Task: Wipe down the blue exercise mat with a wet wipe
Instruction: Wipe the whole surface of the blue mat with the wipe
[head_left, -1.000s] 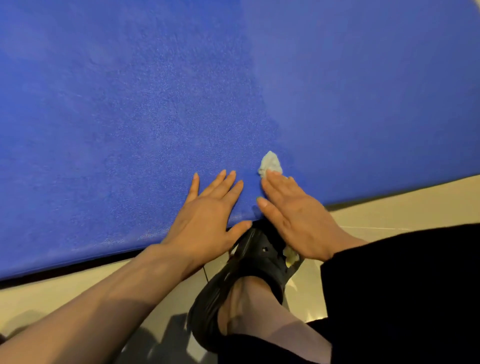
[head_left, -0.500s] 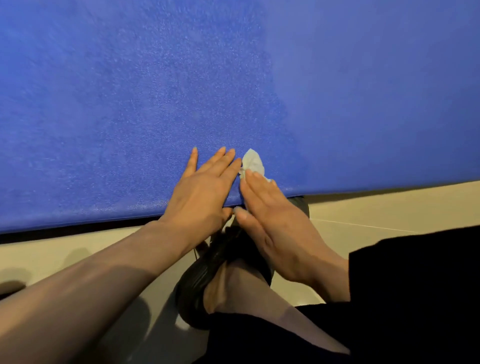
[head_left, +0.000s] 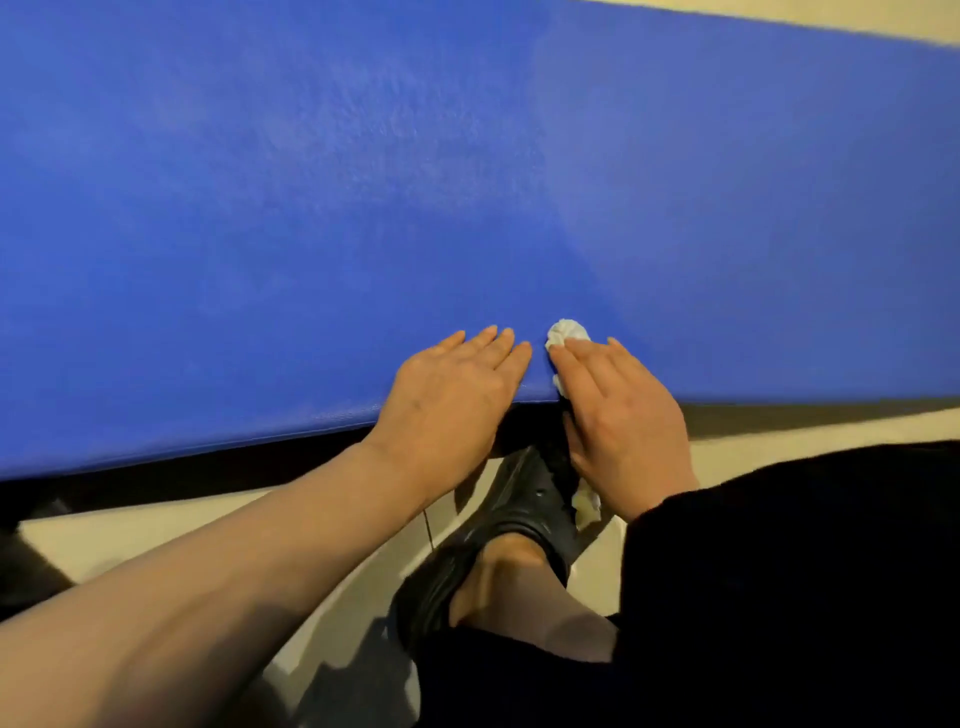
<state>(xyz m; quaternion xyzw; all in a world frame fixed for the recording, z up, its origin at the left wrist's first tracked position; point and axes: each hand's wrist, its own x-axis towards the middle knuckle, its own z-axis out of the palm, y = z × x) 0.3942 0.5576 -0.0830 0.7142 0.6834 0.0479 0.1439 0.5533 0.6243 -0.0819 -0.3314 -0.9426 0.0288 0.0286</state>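
Blue exercise mat (head_left: 363, 208) lies flat on a pale tiled floor (head_left: 156, 540) and fills the upper part of the head view. Its near edge runs across the frame, lower at the left and higher at the right, with a dark strip of shadow under it. A thin band of floor shows past the mat's far edge at the top right. The left part of the mat surface looks faintly mottled and grainy; the right part looks smoother.

Left hand (head_left: 457, 395): palm down, fingers straight and close together, resting flat on the mat at its near edge. Heel of the hand overhangs the edge. Holds nothing. Forearm is bare.

Right hand (head_left: 618, 410): palm down, fingers straight, pressing a crumpled white wet wipe (head_left: 566, 332) against the mat at the near edge. The wipe bulges out beyond the fingertips, a little of it shows under the index finger, and another pale piece shows below the heel of the hand, off the mat. Cannot tell whether that lower piece is the same wipe. Wrist is in a black sleeve (head_left: 779, 545).

The two hands lie just beside each other, index fingertips near but apart.

Below the hands, on the floor: a foot in a black clog-type shoe (head_left: 498, 540), toe pointing toward the mat edge.
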